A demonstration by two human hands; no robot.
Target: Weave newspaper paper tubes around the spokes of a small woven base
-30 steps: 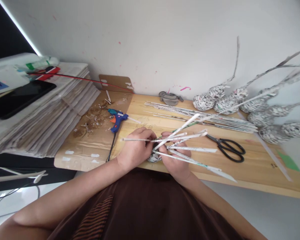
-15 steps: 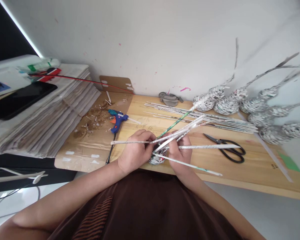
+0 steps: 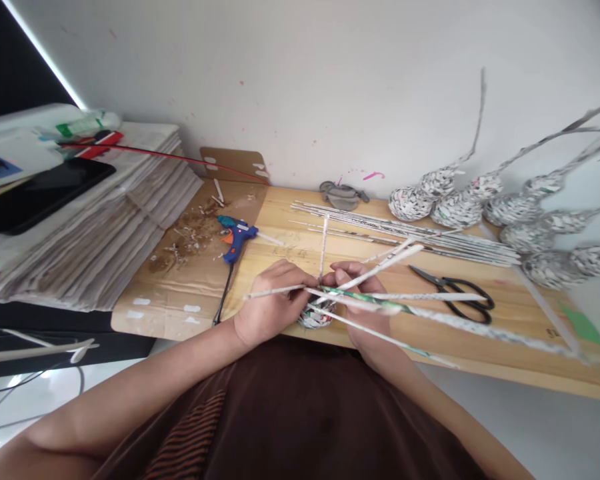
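A small woven newspaper piece (image 3: 317, 315) is at the table's front edge, with rolled paper tubes sticking out of its top. My left hand (image 3: 274, 300) is closed at its left side, fingertips pinching the weave where the tubes meet. On the right side, my right hand (image 3: 367, 317) has thumb and fingers bent around the tubes. A long green-and-white paper tube (image 3: 445, 320) crosses over it toward the right, its far end blurred. One thin white tube (image 3: 325, 247) points up toward the wall. The bottom of the woven piece is partly hidden by my hands.
Black scissors (image 3: 453, 293) lie right of my hands, behind them a bundle of paper tubes (image 3: 470, 250). Several woven newspaper shapes (image 3: 457, 208) line the wall. At left are a blue glue gun (image 3: 239, 239) on cardboard (image 3: 180, 280) and a newspaper stack (image 3: 130, 247) topped by a phone (image 3: 50, 193).
The green-and-white tube has swung from pointing up and away to pointing right and toward me. A thin white tube now shows upright. My right fingers have shifted and the thumb shows more.
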